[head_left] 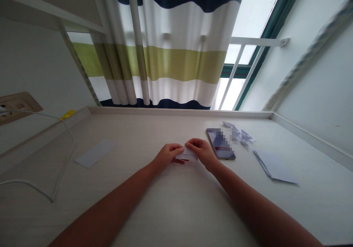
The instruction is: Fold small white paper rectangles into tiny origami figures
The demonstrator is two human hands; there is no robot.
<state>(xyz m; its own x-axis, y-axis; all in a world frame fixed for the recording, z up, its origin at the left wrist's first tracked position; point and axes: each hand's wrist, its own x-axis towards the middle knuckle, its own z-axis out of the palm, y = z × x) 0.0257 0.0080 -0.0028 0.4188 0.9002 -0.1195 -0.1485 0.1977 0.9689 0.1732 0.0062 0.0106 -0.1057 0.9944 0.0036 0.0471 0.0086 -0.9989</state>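
Between my two hands is a small folded piece of white paper (188, 156), with crease lines showing on it. My left hand (171, 154) pinches its left side, thumb on top and some fingers underneath. On the other side, my right hand (202, 151) grips the upper right part with thumb and fingertips. A smartphone (220, 144) lies just right of my right hand, its screen lit and partly blurred out. Behind it sit several small folded paper pieces (244, 136). A stack of white paper sheets (275, 166) rests farther right.
A single paper strip (95, 153) lies on the left of the pale wooden desk (176, 210). A white cable (67, 155) runs from the wall socket (19, 107) over the desk's left side. Raised edging (176, 111) borders the back, before a striped curtain (176, 63).
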